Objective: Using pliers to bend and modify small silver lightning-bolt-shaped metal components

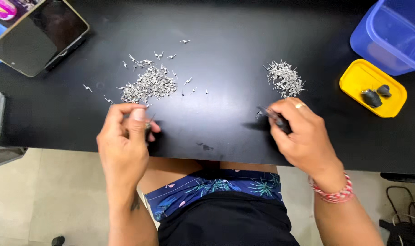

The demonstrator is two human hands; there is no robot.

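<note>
While left hand (125, 132) pinches metal pin (148, 124), right hand (298, 132) grips dark tool (273, 116).

Pin heaps (148, 84) left, tray (353, 86) right on table (225, 36)

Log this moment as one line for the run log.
left hand: pinches small metal part | right hand: holds dark tool | metal pin piles on black table

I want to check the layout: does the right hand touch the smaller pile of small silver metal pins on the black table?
Apart. In the head view, a strip of bare black table separates the right hand from the smaller pile of small silver metal pins.
</note>
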